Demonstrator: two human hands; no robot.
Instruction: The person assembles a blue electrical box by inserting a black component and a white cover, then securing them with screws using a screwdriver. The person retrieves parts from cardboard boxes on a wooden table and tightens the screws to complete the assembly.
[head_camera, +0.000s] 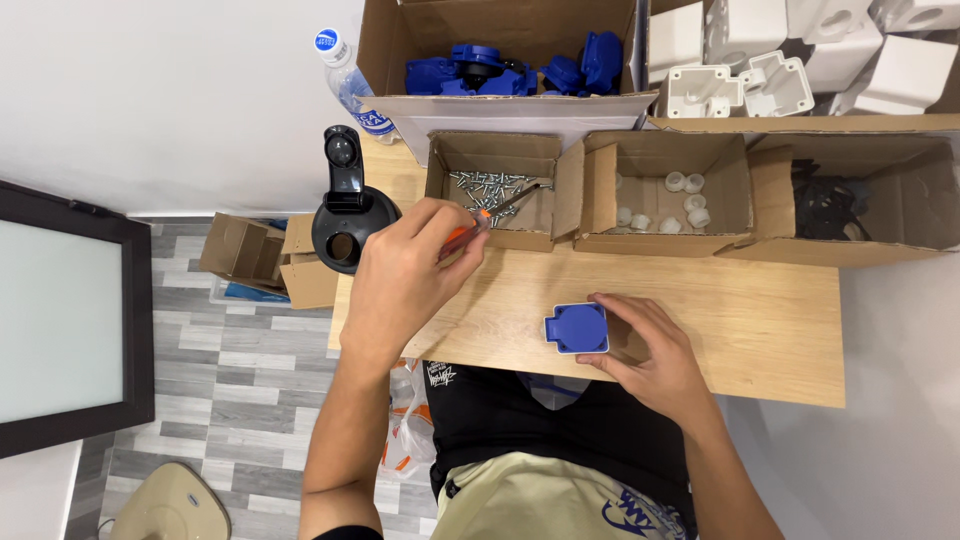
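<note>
We sit at a narrow wooden desk (760, 330) against a white wall, with grey plank flooring below. The blue socket cover (577, 328) lies flat near the desk's front edge, and our right hand (650, 350) has its grip closed around its right side. Up and to the left, well apart from it, our left hand (405, 270) clamps an orange-handled screwdriver (480, 222), whose long axis points up-right into the cardboard box of screws (492, 185).
</note>
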